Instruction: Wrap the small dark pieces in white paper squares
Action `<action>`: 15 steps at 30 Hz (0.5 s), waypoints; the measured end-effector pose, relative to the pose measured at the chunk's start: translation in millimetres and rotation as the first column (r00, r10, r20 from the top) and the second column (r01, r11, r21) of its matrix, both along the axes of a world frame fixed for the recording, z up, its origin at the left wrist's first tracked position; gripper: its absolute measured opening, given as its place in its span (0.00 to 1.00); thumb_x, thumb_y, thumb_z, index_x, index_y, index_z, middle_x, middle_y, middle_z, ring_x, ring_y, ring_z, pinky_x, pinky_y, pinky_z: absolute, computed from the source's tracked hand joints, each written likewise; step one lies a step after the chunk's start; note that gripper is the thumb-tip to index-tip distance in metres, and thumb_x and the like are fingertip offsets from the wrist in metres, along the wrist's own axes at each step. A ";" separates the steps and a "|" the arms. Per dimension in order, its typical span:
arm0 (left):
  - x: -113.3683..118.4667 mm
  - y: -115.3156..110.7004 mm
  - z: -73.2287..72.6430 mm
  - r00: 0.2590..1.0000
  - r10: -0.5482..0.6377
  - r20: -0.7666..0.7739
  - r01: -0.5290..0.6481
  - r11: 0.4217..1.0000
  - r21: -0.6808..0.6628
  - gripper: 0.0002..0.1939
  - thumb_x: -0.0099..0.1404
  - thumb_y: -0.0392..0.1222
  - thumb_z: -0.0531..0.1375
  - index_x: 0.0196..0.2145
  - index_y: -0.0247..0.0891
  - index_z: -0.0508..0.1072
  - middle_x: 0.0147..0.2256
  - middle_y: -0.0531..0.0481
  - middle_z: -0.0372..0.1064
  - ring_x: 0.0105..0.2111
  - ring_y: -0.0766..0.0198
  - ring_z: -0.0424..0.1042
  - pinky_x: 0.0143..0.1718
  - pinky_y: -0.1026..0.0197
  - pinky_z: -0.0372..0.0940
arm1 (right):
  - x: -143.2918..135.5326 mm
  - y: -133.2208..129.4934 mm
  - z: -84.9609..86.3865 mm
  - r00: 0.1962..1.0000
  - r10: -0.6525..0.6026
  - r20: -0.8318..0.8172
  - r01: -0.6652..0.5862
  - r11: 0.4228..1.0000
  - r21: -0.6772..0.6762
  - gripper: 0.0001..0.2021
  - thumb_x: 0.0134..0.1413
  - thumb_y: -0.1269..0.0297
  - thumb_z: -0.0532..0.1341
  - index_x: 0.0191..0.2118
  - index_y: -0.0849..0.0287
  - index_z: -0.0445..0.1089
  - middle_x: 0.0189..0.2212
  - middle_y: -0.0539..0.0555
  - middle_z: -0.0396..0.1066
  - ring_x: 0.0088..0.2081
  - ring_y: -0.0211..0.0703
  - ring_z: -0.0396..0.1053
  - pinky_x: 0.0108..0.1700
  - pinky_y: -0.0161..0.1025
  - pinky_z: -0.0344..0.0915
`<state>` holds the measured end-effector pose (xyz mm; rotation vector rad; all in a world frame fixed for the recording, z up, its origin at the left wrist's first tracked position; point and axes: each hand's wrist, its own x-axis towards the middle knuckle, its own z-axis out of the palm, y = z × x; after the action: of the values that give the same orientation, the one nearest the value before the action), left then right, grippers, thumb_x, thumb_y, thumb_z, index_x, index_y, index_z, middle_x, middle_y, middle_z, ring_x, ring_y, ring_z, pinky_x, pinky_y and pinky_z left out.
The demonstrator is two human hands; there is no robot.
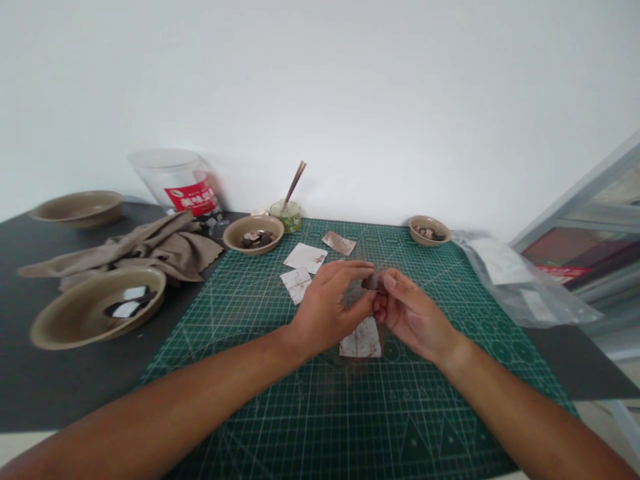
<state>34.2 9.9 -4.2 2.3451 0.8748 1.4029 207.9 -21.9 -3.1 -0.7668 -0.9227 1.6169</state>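
Note:
Over the middle of the cutting mat, my left hand (pixel 336 300) and my right hand (pixel 411 308) meet at a small thin dark-brown piece (pixel 373 283). Thumb and fingers of both hands pinch it, the left from one side and the right from the other. What kind of piece it is I cannot make out. Beneath the hands lies a white square sheet with brown smears (pixel 361 340). Beyond the left hand are a cleaner white sheet (pixel 305 257), a stained, creased sheet (pixel 297 283) and a browner curled sheet (pixel 340 243).
The green cutting mat (pixel 300 413) covers the dark table. Small bowls of dark and pale bits stand back left (pixel 254 235) and back right (pixel 429 231). Left are a larger bowl (pixel 55 323), a brown cloth (pixel 170 247), a plastic jar (pixel 175 177) and a green cup (pixel 287 217). A plastic bag (pixel 530 280) lies right.

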 end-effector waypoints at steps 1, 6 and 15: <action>-0.3 0.5 -0.9 1.000 -0.009 -0.009 0.009 1.000 0.028 0.11 0.66 0.37 0.61 0.47 0.40 0.74 0.49 0.45 0.77 0.51 0.56 0.75 0.59 0.48 0.64 | 0.6 0.0 0.5 1.000 -0.001 0.012 0.001 1.000 0.010 0.11 0.56 0.56 0.70 0.33 0.56 0.70 0.26 0.47 0.72 0.29 0.34 0.69 0.29 0.29 0.64; -0.9 2.4 -2.0 0.998 -0.054 -0.015 0.055 0.997 0.056 0.11 0.66 0.36 0.61 0.47 0.40 0.74 0.51 0.45 0.76 0.52 0.57 0.74 0.60 0.47 0.62 | 3.0 0.3 1.5 0.998 -0.026 0.056 0.021 0.996 0.091 0.08 0.54 0.63 0.71 0.34 0.57 0.73 0.28 0.47 0.74 0.30 0.34 0.71 0.34 0.31 0.67; -3.5 5.2 -0.1 0.879 -0.356 0.317 0.464 0.794 -0.394 0.10 0.67 0.44 0.65 0.46 0.42 0.77 0.58 0.44 0.69 0.60 0.53 0.68 0.62 0.46 0.61 | 6.2 3.5 -3.3 0.997 0.083 -0.003 -0.083 0.996 0.033 0.11 0.52 0.62 0.72 0.38 0.55 0.71 0.29 0.45 0.69 0.27 0.33 0.66 0.31 0.30 0.66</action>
<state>30.7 15.1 -4.3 1.8221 0.5081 1.1003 214.1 -18.4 -6.3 -0.7099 -0.9870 1.6712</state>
